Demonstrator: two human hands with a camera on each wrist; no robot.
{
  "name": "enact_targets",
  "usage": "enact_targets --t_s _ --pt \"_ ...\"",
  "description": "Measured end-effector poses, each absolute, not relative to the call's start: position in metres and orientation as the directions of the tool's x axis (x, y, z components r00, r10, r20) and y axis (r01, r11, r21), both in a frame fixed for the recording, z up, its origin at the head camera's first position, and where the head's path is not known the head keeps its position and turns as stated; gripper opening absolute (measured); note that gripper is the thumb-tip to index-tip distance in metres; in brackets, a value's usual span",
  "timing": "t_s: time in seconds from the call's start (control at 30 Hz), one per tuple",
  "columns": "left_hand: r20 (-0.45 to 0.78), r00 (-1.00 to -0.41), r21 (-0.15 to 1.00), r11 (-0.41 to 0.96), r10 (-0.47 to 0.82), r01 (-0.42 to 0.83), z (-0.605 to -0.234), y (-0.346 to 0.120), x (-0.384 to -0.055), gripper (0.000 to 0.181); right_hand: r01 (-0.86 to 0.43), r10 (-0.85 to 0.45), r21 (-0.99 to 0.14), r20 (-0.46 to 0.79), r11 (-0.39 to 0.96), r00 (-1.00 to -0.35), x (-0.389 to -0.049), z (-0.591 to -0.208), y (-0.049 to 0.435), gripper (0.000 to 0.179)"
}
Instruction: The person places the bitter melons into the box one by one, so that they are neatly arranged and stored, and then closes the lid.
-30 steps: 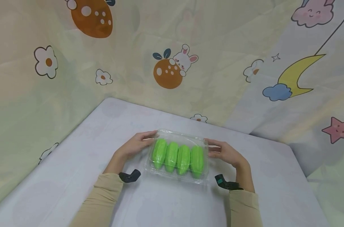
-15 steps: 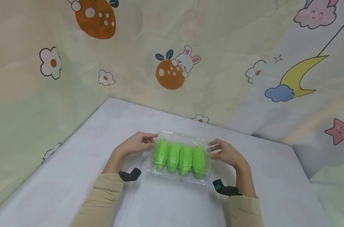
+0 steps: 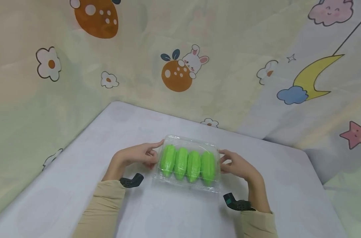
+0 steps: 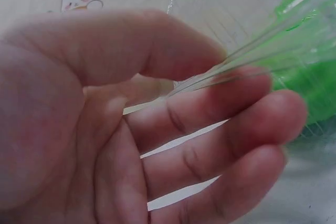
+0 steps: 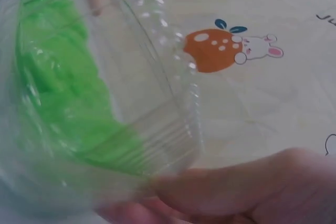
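Observation:
A clear plastic clamshell box (image 3: 186, 186) holds several bright green, long, ridged pieces (image 3: 181, 163) lying side by side. My left hand (image 3: 138, 154) is at the box's left side. In the left wrist view, its thumb and fingers (image 4: 199, 114) pinch the thin plastic edge. On the opposite side, my right hand (image 3: 237, 165) grips the right edge. The right wrist view shows the thumb (image 5: 210, 187) against the corner of the clear box (image 5: 157, 98), with other fingers partly hidden beneath.
The box is above or on a white-covered table (image 3: 168, 215); contact is unclear. Behind it rises a printed cloth backdrop (image 3: 132, 49) with rabbits, flowers and a moon. A black wrist camera (image 3: 132, 180) sits on the left wrist, another black camera (image 3: 237, 202) on the right.
My left hand has shifted slightly left and down, its lower fingers now more curled at the box's edge. My right hand has lowered a little. The box stays nearly in place.

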State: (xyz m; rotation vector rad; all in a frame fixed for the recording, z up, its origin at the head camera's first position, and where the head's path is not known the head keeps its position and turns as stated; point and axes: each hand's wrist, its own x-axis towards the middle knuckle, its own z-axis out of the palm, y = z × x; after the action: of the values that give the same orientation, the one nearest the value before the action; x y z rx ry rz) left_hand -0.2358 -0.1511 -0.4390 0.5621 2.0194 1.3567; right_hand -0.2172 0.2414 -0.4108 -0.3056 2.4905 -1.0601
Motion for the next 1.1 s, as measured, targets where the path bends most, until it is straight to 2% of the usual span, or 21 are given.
enact_targets --t_s 0.23,0.5,0.8,0.97,1.1 --pt "-0.314 -0.652 0.934 0.346 0.69 -0.083 -0.44 -0.157 -0.232 0.09 -0.041 -0.534 -0.817 -0.337 0.576 -0.775 -0.213 -0.412 0.246 0.082" --pt "-0.362 -0.6 0.926 0.351 0.714 -0.14 -0.441 -0.158 -0.224 0.105 0.031 -0.646 -0.883 -0.365 0.468 -0.671 -0.21 -0.419 0.251 0.098" --pt "-0.395 -0.535 0.917 0.352 0.747 -0.187 -0.444 -0.151 -0.22 0.126 0.041 -0.678 -0.9 -0.357 0.434 -0.643 -0.201 -0.425 0.258 0.11" --pt "-0.382 -0.512 0.923 0.341 0.769 -0.177 -0.445 -0.147 -0.222 0.126 0.059 -0.676 -0.899 -0.368 0.433 -0.639 -0.194 -0.424 0.262 0.117" --pt "-0.379 -0.517 0.924 0.343 0.767 -0.169 -0.443 -0.145 -0.225 0.125 0.05 -0.683 -0.906 -0.353 0.421 -0.639 -0.192 -0.423 0.264 0.12"
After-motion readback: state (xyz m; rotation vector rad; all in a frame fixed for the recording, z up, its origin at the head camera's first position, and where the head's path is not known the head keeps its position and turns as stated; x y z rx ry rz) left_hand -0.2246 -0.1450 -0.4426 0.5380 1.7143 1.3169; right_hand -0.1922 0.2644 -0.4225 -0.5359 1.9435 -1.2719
